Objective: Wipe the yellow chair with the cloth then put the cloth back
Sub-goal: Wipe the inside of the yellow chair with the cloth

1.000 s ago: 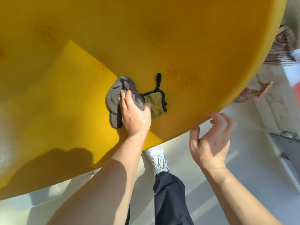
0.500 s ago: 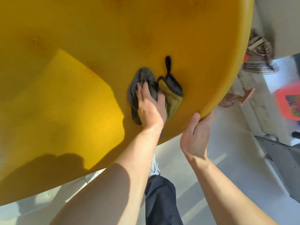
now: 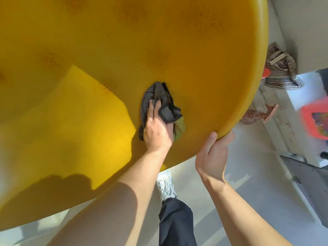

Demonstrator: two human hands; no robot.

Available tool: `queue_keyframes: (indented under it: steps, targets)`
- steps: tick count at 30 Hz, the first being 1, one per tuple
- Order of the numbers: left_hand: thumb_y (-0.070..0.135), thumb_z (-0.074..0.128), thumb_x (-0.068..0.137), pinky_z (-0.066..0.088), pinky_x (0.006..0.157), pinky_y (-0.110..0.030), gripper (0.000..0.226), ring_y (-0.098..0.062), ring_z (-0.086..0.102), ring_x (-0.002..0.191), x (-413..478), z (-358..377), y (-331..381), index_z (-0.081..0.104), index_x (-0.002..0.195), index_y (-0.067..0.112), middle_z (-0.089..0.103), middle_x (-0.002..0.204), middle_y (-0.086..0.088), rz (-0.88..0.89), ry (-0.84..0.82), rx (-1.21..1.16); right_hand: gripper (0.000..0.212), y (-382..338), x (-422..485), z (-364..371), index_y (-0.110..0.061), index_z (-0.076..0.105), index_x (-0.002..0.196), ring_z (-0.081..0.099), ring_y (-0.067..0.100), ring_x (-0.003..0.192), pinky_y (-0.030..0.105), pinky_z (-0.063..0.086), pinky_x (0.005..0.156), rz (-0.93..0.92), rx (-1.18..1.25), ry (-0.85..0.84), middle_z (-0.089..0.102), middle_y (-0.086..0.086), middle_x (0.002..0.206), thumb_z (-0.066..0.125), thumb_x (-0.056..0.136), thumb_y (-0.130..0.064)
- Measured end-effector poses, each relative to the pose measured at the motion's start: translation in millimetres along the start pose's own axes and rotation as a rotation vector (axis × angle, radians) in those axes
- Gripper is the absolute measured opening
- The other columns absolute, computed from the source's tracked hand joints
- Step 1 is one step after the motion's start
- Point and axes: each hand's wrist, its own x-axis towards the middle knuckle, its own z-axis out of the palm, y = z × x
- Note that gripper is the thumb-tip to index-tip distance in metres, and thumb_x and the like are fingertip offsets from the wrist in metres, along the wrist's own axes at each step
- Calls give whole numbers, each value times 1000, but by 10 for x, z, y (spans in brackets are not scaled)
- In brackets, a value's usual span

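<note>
Head view looks down along both bare forearms at the yellow chair [image 3: 124, 50], whose curved shell fills most of the frame and runs off the top and left edges, so its full shape cannot be made out. Left hand [image 3: 157, 129] lies palm-down on the shell with its fingers [image 3: 152, 106] curled into the bunched cloth [image 3: 159, 98], pressing it against the yellow surface near the lower right part of the shell; the cloth is mostly grey with dark edging, and an olive patch shows just right of the hand. How much of the cloth sits under the palm is hidden. Right hand [image 3: 212, 158] grips the chair's rounded rim, thumb [image 3: 210, 139] lying on the near face while the other fingers wrap behind the edge out of sight. A sharp sunlit patch crosses the lower left of the shell, with a dark shadow beneath it. Below the rim, between the forearms, a white shoe [image 3: 166, 186] and a dark trouser leg [image 3: 175, 224] stand on pale floor [image 3: 248, 201]. At far right, a striped fabric item [image 3: 282, 71] and a blurred red-orange object [image 3: 315, 119], cut by the frame edge, are too unclear to identify.
</note>
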Motion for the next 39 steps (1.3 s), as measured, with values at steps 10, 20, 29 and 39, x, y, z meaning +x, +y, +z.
queue_keyframes:
  steps: [10,20,29,39]
  targets:
    - [57,52,90,49,102,-36,62,-17,48,135,-426,-88,341,39,148,40,28,160,18,395,-261,10,25,-48,11,-284,-40,47,113,61,17,92,38,51,77,4,60,-88,57,-23,99,27,101,-50]
    - [41,43,102,41,101,-40,53,-36,50,130,386,-56,657,36,151,25,47,151,-9,-496,137,-269,42,-1102,1125,-461,-12,55,130,51,13,99,26,35,77,-191,183,231,57,0,111,30,104,-35]
    - [45,52,91,42,108,-35,59,-25,51,132,670,-313,1906,45,147,29,53,147,-3,-12,154,-628,39,-1195,1154,-417,-15,49,109,55,37,74,36,13,60,-148,-25,304,64,16,87,24,101,-44]
    - [27,46,89,37,113,-41,57,-26,46,136,1306,-359,1821,46,146,21,46,152,-6,-144,336,-689,41,-1207,1115,-418,-10,53,111,40,21,69,37,13,58,-148,-27,315,56,4,80,25,101,-40]
